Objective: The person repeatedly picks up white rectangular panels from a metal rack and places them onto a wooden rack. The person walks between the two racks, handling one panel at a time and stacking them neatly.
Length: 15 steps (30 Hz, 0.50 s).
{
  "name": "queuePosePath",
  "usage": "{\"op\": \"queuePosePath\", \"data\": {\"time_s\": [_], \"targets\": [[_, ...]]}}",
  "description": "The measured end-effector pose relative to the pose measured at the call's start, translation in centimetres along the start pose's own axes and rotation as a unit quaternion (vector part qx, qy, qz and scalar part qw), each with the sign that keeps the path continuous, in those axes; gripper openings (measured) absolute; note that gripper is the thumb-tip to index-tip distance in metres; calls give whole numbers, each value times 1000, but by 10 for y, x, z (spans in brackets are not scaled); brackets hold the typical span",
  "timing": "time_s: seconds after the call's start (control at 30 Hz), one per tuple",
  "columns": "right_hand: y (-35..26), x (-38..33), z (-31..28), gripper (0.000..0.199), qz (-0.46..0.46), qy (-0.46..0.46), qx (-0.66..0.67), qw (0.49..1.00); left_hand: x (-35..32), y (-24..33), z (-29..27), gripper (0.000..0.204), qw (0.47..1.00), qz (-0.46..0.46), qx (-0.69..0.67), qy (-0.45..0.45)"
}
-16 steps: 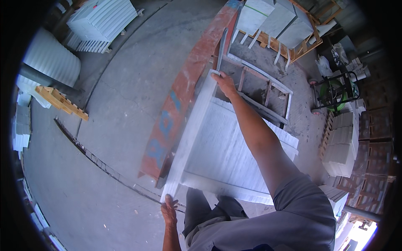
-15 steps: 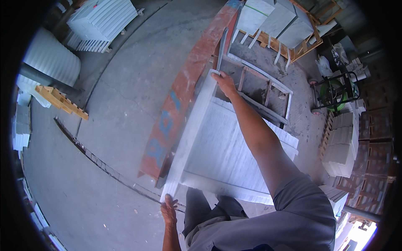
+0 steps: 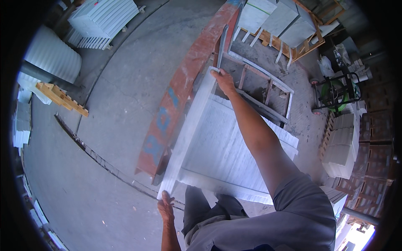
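Both my hands are on a long, pale grey stone slab (image 3: pixel 190 125), which I see as a narrow strip running from near left to far right. At its near end, my left hand (image 3: pixel 166 208) is closed with the thumb on top. My right hand (image 3: pixel 223 81) grips the far end, thumb over the top and the other fingers partly hidden. Just right of the slab stands a tight row of thin pale slabs (image 3: pixel 228 146) on edge, with a pale bar (image 3: pixel 222 184) along its near side. My right forearm passes over this row.
A long red steel beam (image 3: pixel 184 96) with blue paint marks lies close left of the slab. Beyond the row is a metal frame (image 3: pixel 268 90). Crated slabs (image 3: pixel 284 21) stand far right, a wheeled black cart (image 3: pixel 337 92) at right, a wooden pallet (image 3: pixel 60 99) at left.
The near end of the slab has shifted slightly left and away from me, with my left hand still on it. The red beam's near end also appears a little further left.
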State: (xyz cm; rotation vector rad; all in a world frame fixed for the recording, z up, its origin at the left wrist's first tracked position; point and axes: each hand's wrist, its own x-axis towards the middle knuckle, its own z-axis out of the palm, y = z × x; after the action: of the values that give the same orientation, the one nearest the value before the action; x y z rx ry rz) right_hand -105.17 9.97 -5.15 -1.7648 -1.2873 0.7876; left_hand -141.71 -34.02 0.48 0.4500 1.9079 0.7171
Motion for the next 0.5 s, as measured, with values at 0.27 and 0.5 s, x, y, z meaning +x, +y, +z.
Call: {"op": "queuePosePath", "data": {"time_s": [0.27,0.5], "targets": [[-7,-2,-1,52,-8,7,-35,999,-2,2,2,65,1000,-5,18,16],[-8,-3,-2,55,-7,7,-60,998,-5,4,8,64,998,7,47,50]]}}
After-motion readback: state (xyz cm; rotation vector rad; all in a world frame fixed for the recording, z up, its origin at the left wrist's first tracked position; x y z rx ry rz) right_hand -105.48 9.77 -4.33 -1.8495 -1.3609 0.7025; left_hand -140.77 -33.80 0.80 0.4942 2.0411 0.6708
